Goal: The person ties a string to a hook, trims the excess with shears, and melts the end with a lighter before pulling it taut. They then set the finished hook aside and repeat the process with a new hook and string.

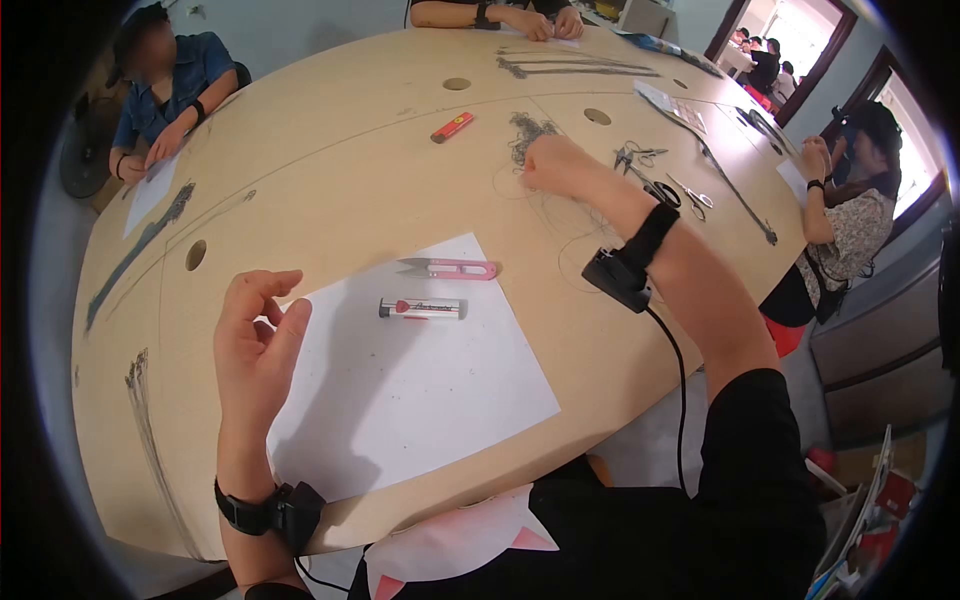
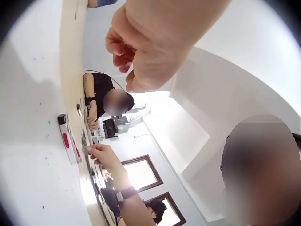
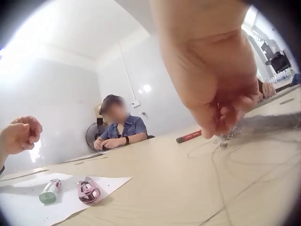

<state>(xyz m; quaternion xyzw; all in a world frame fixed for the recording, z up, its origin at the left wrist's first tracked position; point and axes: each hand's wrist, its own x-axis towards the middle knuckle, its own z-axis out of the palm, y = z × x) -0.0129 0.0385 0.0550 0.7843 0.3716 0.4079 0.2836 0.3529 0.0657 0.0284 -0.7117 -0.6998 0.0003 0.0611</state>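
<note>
My right hand (image 1: 565, 168) reaches out over the table to a tangle of thin dark strands (image 1: 527, 132). In the right wrist view its fingers are curled down, and the fingertips pinch at the near end of the tangle (image 3: 231, 136); loose strands trail over the wood. My left hand (image 1: 258, 340) hangs above the left edge of a white paper sheet (image 1: 430, 400), fingers loosely bent, holding nothing. On that sheet lie pink-handled thread snips (image 1: 460, 269) and a small clear tube (image 1: 425, 309) with red marks and a dark end.
Several scissors (image 1: 690, 190) lie right of the tangle, and a small red case (image 1: 452, 127) lies left of it. Bundles of dark strands (image 1: 140, 255) lie at the left and far side. Round holes (image 1: 197, 255) pierce the tabletop. Other people (image 1: 175, 95) sit around it.
</note>
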